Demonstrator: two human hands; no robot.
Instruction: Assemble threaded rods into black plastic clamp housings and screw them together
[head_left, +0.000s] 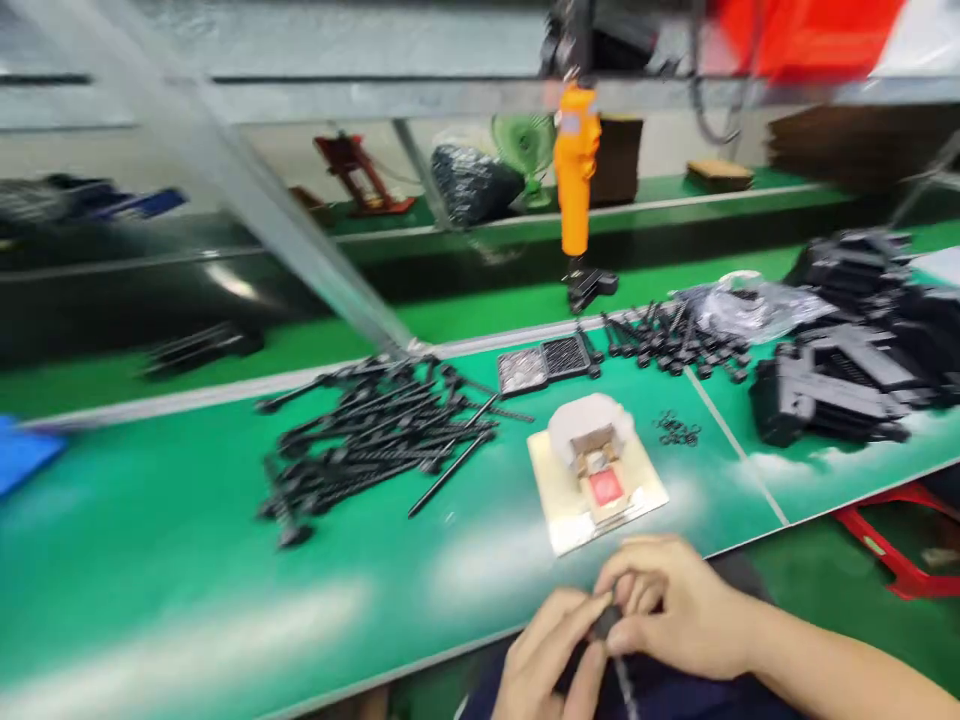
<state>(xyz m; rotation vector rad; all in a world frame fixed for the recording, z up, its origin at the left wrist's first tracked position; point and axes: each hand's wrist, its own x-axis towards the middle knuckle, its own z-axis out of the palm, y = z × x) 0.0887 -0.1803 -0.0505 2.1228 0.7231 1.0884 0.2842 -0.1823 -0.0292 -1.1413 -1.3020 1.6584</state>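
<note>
Over my lap at the table's near edge, my left hand (551, 655) and my right hand (667, 605) meet around a small dark part. It is a black-headed rod (609, 622), its thin shiny shaft pointing down past my fingers. Fingertips of both hands pinch the head and cover much of it. Just beyond them on the green table stands a cream-coloured block fixture (592, 470) with a red pad on a flat base plate. Small black rings (677, 430) lie to the right of the fixture.
Many long black rods (375, 435) are heaped at left, with shorter black rods (667, 335) behind. Two small trays (544, 365) hold tiny parts. An orange power screwdriver (574, 170) hangs above. Black housings (840, 380) are piled at right, and a red stool (892, 545) stands below.
</note>
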